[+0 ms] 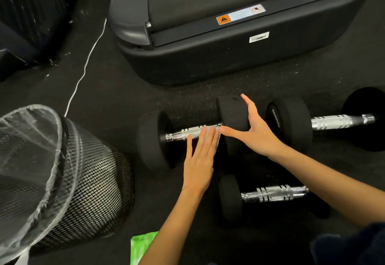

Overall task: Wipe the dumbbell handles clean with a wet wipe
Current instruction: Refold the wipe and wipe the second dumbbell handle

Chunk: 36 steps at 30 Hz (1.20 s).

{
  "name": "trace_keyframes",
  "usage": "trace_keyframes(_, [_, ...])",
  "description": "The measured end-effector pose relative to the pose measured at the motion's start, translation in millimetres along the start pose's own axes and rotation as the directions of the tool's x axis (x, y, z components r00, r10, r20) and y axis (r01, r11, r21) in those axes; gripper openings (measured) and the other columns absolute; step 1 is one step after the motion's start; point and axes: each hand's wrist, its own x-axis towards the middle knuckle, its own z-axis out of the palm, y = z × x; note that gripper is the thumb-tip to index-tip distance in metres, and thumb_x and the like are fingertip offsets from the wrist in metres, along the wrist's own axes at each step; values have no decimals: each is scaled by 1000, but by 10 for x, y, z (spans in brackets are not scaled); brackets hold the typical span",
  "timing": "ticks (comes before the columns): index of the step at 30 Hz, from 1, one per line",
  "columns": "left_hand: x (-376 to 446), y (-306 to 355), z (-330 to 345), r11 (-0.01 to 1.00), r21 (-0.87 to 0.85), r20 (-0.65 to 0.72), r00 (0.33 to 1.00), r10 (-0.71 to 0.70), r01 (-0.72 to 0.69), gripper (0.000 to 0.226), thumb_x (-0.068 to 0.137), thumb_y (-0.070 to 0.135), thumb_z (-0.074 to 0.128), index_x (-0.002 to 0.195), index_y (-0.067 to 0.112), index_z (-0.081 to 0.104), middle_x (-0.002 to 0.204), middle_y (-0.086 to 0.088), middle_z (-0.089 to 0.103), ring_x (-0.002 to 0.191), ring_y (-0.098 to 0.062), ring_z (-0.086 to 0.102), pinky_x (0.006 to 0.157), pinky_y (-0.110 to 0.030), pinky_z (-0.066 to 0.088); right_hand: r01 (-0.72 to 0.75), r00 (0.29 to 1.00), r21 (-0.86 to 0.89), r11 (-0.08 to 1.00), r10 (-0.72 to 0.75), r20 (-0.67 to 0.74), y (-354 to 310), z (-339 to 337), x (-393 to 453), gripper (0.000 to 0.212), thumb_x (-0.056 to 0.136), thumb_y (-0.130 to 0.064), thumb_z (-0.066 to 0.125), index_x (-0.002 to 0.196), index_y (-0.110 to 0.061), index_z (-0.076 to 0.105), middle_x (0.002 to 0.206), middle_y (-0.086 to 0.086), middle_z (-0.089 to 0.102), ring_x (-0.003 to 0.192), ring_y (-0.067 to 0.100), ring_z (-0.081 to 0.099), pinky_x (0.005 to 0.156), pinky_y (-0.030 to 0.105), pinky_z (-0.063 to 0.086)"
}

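Note:
Three black dumbbells with chrome handles lie on the dark floor. The middle dumbbell (183,133) lies in front of me. My left hand (200,158) lies flat with straight fingers on its handle, pressing a white wet wipe (216,137) whose edge shows under the fingers. My right hand (255,131) is spread on that dumbbell's right weight (231,117), fingers straight, thumb toward the handle. A second dumbbell (337,121) lies to the right. A third (273,194) lies nearer me, under my right forearm.
A black mesh bin (87,181) with a clear liner stands at the left. A treadmill base (229,52) fills the space behind the dumbbells. A white cable (83,73) runs across the floor. A green wipe packet (141,246) lies at the bottom edge.

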Motion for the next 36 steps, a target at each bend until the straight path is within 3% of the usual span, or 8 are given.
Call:
trace_keyframes(5, [-154, -42, 42, 997, 21, -22, 997, -72, 72, 68, 88, -3, 31, 155, 13, 29, 162, -6, 25, 149, -26, 25, 119, -50, 19, -2, 1000, 14, 1000, 2, 4, 21, 1, -9, 108, 76, -25, 80, 154, -26, 6, 144, -17, 30, 129, -1, 34, 87, -4, 34])
trace_keyframes(10, [-77, 113, 12, 985, -22, -64, 983, -170, 169, 80, 83, -1, 55, 156, 13, 24, 164, -7, 21, 151, -27, 21, 120, -51, 18, -4, 1000, 12, 1000, 4, 2, 21, -7, 8, 108, 76, -28, 80, 154, -26, 5, 154, -8, 28, 136, 5, 33, 105, 17, 31])
trace_keyframes(14, [129, 105, -69, 970, -59, -93, 966, -240, 236, 68, 93, 1, 43, 156, 8, 20, 163, -11, 22, 151, -27, 19, 121, -51, 21, -3, 1000, 12, 1000, 3, -4, 5, -1, -2, 108, 76, -26, 80, 154, -25, 5, 154, -8, 28, 132, 0, 32, 100, 13, 29])
trace_keyframes(21, [176, 6, -115, 927, -97, -47, 928, -369, 363, 56, 97, 14, 24, 150, 3, 36, 156, -14, 37, 150, -28, 22, 121, -59, 12, -1, 1000, 19, 1000, 1, 3, 40, 0, -18, 109, 76, -25, 81, 154, -26, 5, 152, -10, 30, 131, -1, 33, 91, 1, 32])
trace_keyframes(25, [145, 142, -130, 959, -165, -65, 967, -245, 232, 58, 93, 7, 26, 149, 1, 38, 155, -15, 39, 148, -26, 29, 120, -54, 21, 9, 1000, 18, 1000, -8, -11, 57, 11, -6, 109, 75, -26, 81, 154, -25, 6, 153, -8, 30, 135, 4, 34, 102, 11, 31])
trace_keyframes(30, [352, 111, -114, 962, -188, 16, 980, -199, 198, 63, 90, 5, 32, 153, 4, 30, 160, -11, 30, 151, -26, 19, 122, -54, 11, 15, 1000, -4, 1000, -15, -17, 51, 14, 15, 107, 76, -25, 80, 154, -24, 6, 150, -10, 31, 130, 0, 34, 92, 2, 32])
trace_keyframes(33, [265, 179, -75, 976, -182, 6, 993, -120, 119, 76, 87, -4, 52, 155, 6, 20, 163, -10, 22, 152, -26, 15, 122, -53, 16, 18, 1000, -9, 1000, -18, -12, 56, 7, 19, 106, 77, -25, 80, 154, -24, 6, 144, -15, 32, 127, -2, 35, 89, -1, 33])
trace_keyframes(36, [104, 131, -80, 986, -149, 24, 997, -76, 78, 82, 83, -4, 51, 157, 9, 17, 164, -7, 19, 152, -22, 14, 122, -52, 19, 16, 1000, -3, 1000, -16, -17, 66, 11, 10, 106, 77, -24, 80, 154, -23, 7, 139, -19, 30, 126, -4, 33, 84, -7, 32])
